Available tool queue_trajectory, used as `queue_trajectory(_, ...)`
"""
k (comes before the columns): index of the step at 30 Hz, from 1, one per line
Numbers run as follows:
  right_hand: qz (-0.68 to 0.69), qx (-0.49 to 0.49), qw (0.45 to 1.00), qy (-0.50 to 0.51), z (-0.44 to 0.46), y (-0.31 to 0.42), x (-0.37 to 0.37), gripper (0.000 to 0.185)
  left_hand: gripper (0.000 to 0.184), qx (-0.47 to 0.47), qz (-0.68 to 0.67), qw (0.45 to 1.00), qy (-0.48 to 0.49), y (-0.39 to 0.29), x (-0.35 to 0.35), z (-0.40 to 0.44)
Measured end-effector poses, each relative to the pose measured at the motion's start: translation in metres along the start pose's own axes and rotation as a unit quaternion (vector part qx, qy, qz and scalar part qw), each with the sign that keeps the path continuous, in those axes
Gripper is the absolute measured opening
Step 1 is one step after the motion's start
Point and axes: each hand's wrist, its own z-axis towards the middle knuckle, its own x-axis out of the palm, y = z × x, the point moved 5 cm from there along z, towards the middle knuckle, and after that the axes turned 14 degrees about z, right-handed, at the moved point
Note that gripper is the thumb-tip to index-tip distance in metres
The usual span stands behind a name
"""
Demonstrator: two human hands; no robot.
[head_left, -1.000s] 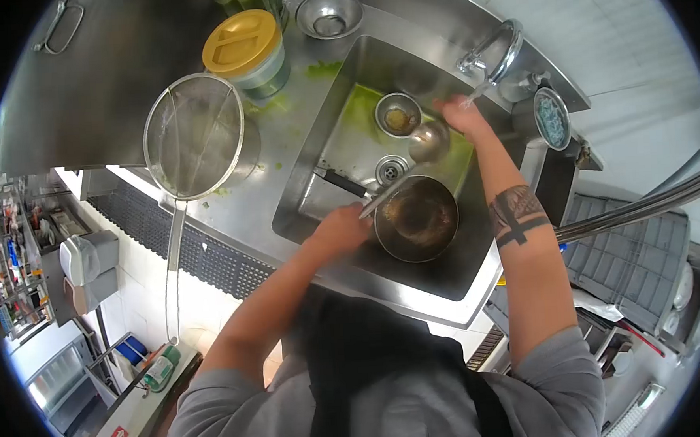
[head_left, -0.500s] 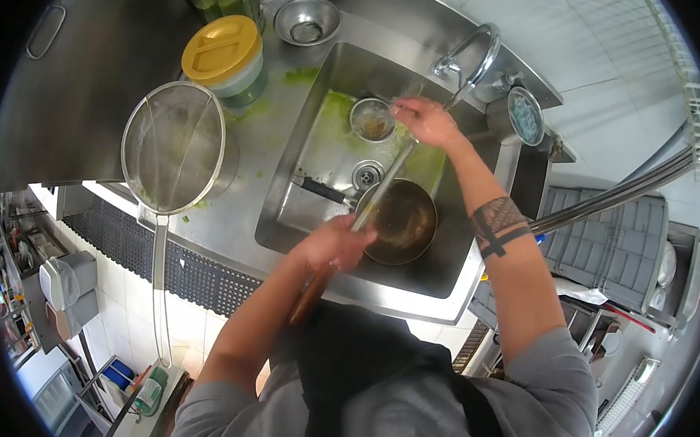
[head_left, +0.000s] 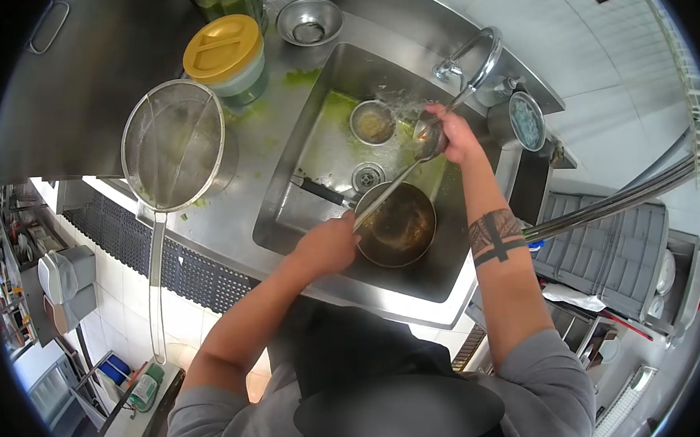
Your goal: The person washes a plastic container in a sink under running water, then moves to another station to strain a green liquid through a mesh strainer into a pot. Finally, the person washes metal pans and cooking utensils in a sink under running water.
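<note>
A long-handled metal ladle lies slantwise over the sink, its bowl under the running faucet. My left hand is closed round its handle. My right hand has its fingers round the ladle's bowl, and water splashes there. Below the handle a frying pan with a brown-stained inside rests in the sink, its black handle pointing left. Further back in the sink stands a small round metal bowl with cloudy liquid. Green residue lies on the sink floor around it.
On the left counter are a large mesh strainer, a yellow-lidded tub and a metal bowl. A metal container stands right of the sink. Grey racks are at the far right.
The ladle has slid up along its length, so its bowl now shows under the water. My right hand has moved slightly right, onto the bowl. My left hand's grip has turned.
</note>
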Motion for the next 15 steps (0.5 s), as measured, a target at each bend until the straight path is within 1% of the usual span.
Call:
queue_trajectory(1, 0.102, 0.009, 0.994, 0.041, 0.006, -0.005, -0.01, 0.034, 0.029, 0.011, 0.011, 1.0, 0.01, -0.001, -0.001, -0.002)
queue_trajectory(2, 0.124, 0.008, 0.992, 0.009, 0.019, -0.009, -0.022, 0.029, 0.032, 0.022, 0.023, 0.999, 0.02, -0.001, -0.002, -0.002)
queue_trajectory(3, 0.124, 0.006, 0.992, 0.008, 0.013, -0.006, -0.022, 0.029, 0.032, 0.024, 0.023, 0.999, 0.02, 0.001, -0.002, -0.003)
queue_trajectory(5, 0.151, 0.051, 0.987, 0.038, -0.008, -0.011, -0.013, 0.032, 0.026, 0.037, -0.018, 0.999, 0.007, 0.003, 0.002, -0.006)
queue_trajectory(6, 0.149, 0.052, 0.987, 0.039, -0.012, -0.019, -0.012, 0.032, 0.026, 0.036, -0.02, 0.999, 0.007, 0.004, 0.004, -0.007)
queue_trajectory(8, 0.254, 0.072, 0.961, 0.077, -0.019, -0.029, -0.004, 0.038, 0.028, 0.074, -0.091, 0.993, 0.025, 0.002, 0.009, -0.009)
queue_trajectory(9, 0.254, 0.071, 0.961, 0.081, -0.003, -0.043, -0.016, 0.038, 0.028, 0.073, -0.09, 0.993, 0.021, 0.005, 0.013, -0.008)
queue_trajectory(10, 0.319, 0.083, 0.929, 0.167, 0.021, -0.069, -0.032, 0.039, 0.032, 0.082, -0.09, 0.992, 0.019, 0.009, 0.019, -0.006)
queue_trajectory(11, 0.38, 0.095, 0.885, 0.25, 0.032, -0.08, -0.039, 0.041, 0.036, 0.092, -0.09, 0.991, 0.02, 0.009, 0.023, -0.006)
queue_trajectory(12, 0.405, 0.084, 0.889, 0.196, 0.025, -0.078, -0.032, 0.039, 0.036, 0.095, -0.088, 0.991, 0.019, 0.004, 0.022, -0.007)
queue_trajectory(13, 0.405, 0.077, 0.89, 0.197, 0.021, -0.075, -0.02, 0.039, 0.039, 0.068, -0.132, 0.989, 0.028, -0.002, 0.019, -0.005)
queue_trajectory(14, 0.371, 0.046, 0.92, 0.115, 0.021, -0.074, -0.016, 0.038, 0.043, 0.043, -0.173, 0.983, 0.039, -0.006, 0.015, 0.0)
queue_trajectory(15, 0.337, 0.013, 0.941, 0.028, 0.016, -0.071, -0.014, 0.037, 0.043, 0.053, -0.167, 0.984, 0.04, -0.012, 0.011, 0.008)
